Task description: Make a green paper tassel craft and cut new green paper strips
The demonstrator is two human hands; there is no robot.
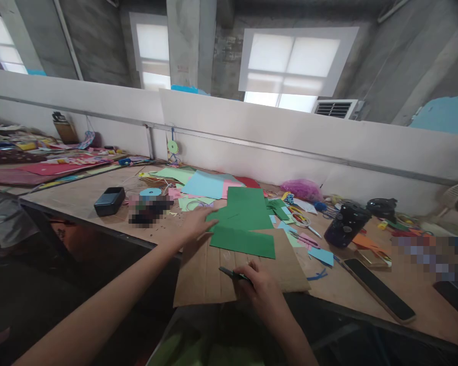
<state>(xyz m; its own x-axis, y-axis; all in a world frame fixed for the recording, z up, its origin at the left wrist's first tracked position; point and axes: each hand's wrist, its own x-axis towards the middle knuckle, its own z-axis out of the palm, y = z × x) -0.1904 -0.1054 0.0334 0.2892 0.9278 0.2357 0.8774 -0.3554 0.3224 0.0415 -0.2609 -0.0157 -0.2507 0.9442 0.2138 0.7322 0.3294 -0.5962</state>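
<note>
Several green sheets (244,208) lie partly over a brown cardboard piece (202,279) at the table's front edge. The lowest is a green strip (242,243). At the left edge of the green sheets rests my left hand (199,223), fingers apart, touching the paper. My right hand (257,282) is closed around a dark, thin tool (229,273) over the cardboard, its tip pointing left. The palm hides the rest of the tool, so its kind cannot be made out.
Light blue paper (204,184) lies behind. Scissors (305,240), a dark bottle (345,224) and a phone (379,290) are on the right. A black box (110,201) stands on the left. A pink bundle (301,189) sits near the white partition (252,119).
</note>
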